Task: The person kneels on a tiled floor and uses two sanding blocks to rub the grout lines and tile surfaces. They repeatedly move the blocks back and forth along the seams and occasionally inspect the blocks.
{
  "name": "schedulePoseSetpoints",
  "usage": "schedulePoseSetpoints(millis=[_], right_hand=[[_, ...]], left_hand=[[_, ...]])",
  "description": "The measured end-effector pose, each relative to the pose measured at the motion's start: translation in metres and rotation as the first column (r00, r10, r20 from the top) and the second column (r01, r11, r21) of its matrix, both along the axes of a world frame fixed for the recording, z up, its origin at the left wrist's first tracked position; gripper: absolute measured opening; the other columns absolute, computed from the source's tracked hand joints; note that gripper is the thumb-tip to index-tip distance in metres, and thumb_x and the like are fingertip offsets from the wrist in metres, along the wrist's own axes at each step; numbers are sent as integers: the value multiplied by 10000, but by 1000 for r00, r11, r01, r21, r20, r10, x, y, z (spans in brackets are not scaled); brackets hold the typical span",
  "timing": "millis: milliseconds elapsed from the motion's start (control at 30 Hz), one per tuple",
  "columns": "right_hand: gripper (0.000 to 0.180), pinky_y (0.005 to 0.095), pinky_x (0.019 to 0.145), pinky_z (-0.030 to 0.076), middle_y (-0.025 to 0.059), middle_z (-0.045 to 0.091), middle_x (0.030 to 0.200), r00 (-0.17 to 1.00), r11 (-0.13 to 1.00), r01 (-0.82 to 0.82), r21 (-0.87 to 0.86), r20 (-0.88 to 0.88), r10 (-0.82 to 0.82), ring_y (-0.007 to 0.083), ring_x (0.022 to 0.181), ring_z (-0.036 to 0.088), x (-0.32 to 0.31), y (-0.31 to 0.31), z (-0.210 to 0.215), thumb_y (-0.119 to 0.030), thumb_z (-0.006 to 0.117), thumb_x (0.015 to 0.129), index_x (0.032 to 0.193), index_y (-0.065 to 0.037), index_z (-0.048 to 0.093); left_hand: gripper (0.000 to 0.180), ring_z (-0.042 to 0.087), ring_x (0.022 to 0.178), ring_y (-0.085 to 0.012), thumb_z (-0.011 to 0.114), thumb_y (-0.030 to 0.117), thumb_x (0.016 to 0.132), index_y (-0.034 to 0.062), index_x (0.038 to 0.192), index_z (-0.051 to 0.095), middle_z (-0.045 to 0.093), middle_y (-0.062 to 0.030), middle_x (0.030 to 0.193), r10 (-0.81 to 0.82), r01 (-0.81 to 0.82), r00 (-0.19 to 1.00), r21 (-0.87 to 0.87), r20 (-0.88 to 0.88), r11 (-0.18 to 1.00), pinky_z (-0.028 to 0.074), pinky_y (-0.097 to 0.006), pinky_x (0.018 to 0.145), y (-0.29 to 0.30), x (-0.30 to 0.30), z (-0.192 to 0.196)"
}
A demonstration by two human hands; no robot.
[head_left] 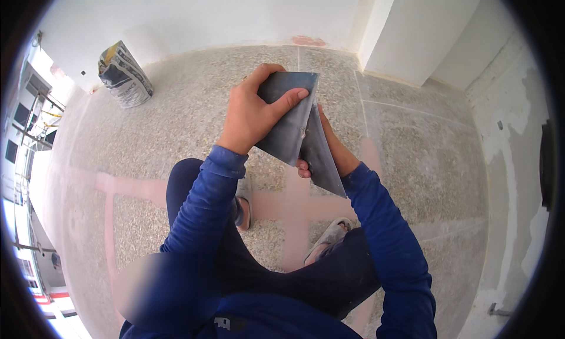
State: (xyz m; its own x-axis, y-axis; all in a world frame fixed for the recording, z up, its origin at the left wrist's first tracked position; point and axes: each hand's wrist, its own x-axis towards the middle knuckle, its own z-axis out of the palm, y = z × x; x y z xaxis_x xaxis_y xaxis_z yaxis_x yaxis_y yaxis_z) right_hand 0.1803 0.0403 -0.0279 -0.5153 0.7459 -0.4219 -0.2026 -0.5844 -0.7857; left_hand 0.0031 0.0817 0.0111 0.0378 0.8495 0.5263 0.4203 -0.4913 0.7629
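My left hand (250,112) is closed on a flat dark grey scraper blade (282,118), its thumb laid across the face. A second dark grey scraper blade (322,154) is gripped by my right hand (335,145), which is mostly behind it; its fingertips show at the blade's left edge. The two blades meet at a slant in front of me, the left one's right edge against or just over the face of the other. A small pale smear of material (305,133) shows where they meet.
An opened paper sack (126,80) stands on the speckled floor (176,104) at the far left. Pink strips (265,205) cross the floor near my sandalled feet. A white wall (206,21) and pillar (424,27) rise ahead; a patchy wall (512,162) runs along the right.
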Motion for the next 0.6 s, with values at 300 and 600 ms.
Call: schedulePoseSetpoints(millis=[300, 600], right_hand=[[841, 261, 464, 419, 47, 488, 743, 993, 999, 44, 0, 106, -43, 115, 519, 478, -1, -5, 4, -872, 343, 861, 1035, -65, 505], [846, 305, 472, 435, 81, 534, 727, 995, 990, 78, 118, 57, -85, 170, 501, 491, -1, 5, -10, -894, 314, 844, 974, -86, 532]], left_hand=[[570, 726, 836, -291, 850, 420, 772, 33, 1145, 663, 724, -197, 912, -59, 57, 995, -27, -83, 998, 575, -375, 765, -1, -7, -1], [557, 719, 830, -275, 853, 428, 767, 38, 1115, 660, 715, -190, 893, -205, 207, 973, 4, -109, 978, 570, -365, 761, -10, 1, -4]])
